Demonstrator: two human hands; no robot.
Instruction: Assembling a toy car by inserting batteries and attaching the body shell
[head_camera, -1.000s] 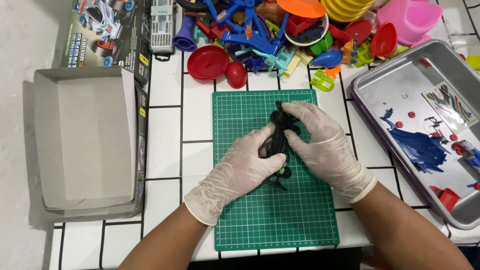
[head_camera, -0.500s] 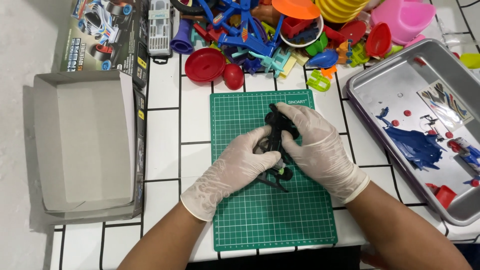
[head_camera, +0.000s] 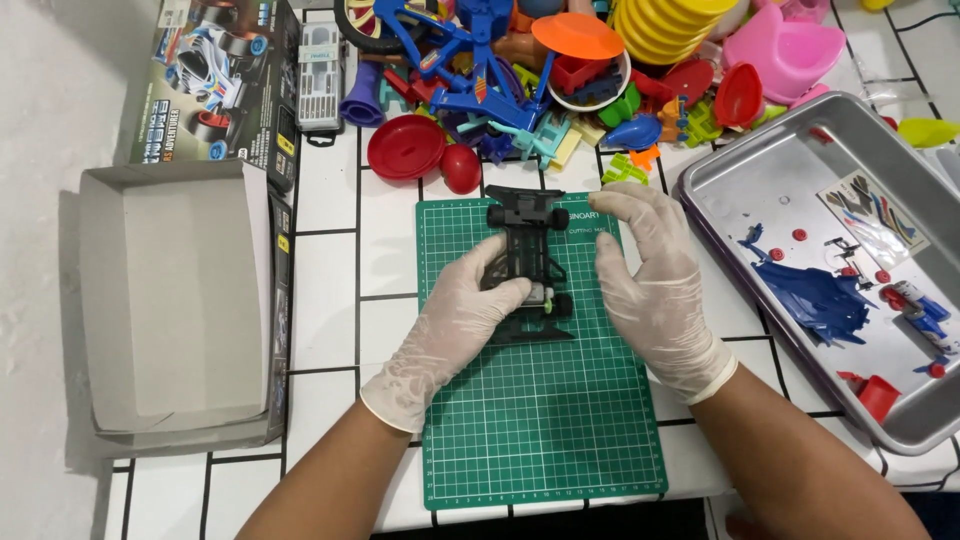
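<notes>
A black toy car chassis (head_camera: 527, 262) with small black wheels lies flat on the green cutting mat (head_camera: 540, 420), its front toward the far edge. My left hand (head_camera: 460, 320), in a white glove, rests its fingers on the chassis's left rear side near a pale part. My right hand (head_camera: 650, 280), also gloved, hovers open just right of the chassis, fingers pointing away from me and touching nothing.
A metal tray (head_camera: 760, 170) at the right holds a blue car body shell, red small parts and a sticker sheet. An open cardboard box (head_camera: 170, 310) sits at the left. Colourful plastic toys (head_camera: 560, 80) crowd the far edge of the white tiled table.
Both hands were clasped over the chassis, holding it tilted. Now the chassis lies flat on the mat, the right hand has let go and moved right, and the left hand stays on it.
</notes>
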